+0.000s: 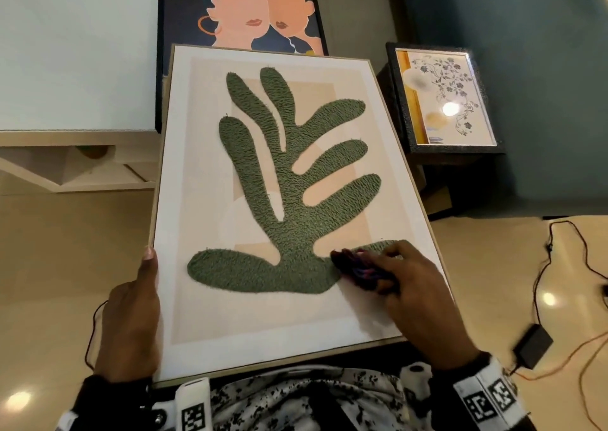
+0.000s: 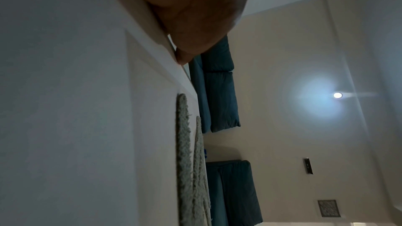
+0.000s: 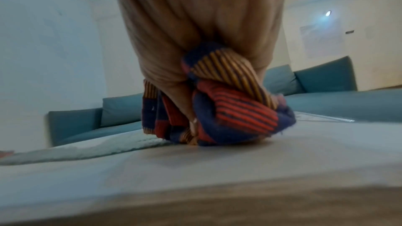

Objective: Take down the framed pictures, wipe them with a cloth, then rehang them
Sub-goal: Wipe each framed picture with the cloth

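A: Where's the leaf picture (image 1: 371, 154) at this moment?

B: Off the wall and tipped back across your lap, its bottom edge against your body and its top edge leaning away toward the two-faces picture (image 1: 243, 12) propped behind it. The cloth (image 1: 357, 271) is bunched into a striped wad and sits on the picture near its bottom right corner, just where the green leaf's base ends.

A: And my hands?

B: Your right hand (image 1: 411, 285) has its fingers curled round the wad, pressing it down on the surface. Your left hand (image 1: 131, 312) clamps the left edge low down, thumb lying along the frame; the fingers behind are hidden.

A: How do I wipe it well?

B: I'd judge the tufted leaf will snag and shed, so dab it lightly and save firm strokes for the smooth border. Work from the bottom right corner along each edge to the top, and hold that left edge firmly so the picture can't slide off your lap.

A: Anything else close by?

B: The floral picture (image 1: 441, 98) stands to your right, and a power adapter (image 1: 533, 346) with its cables lies on the floor there.
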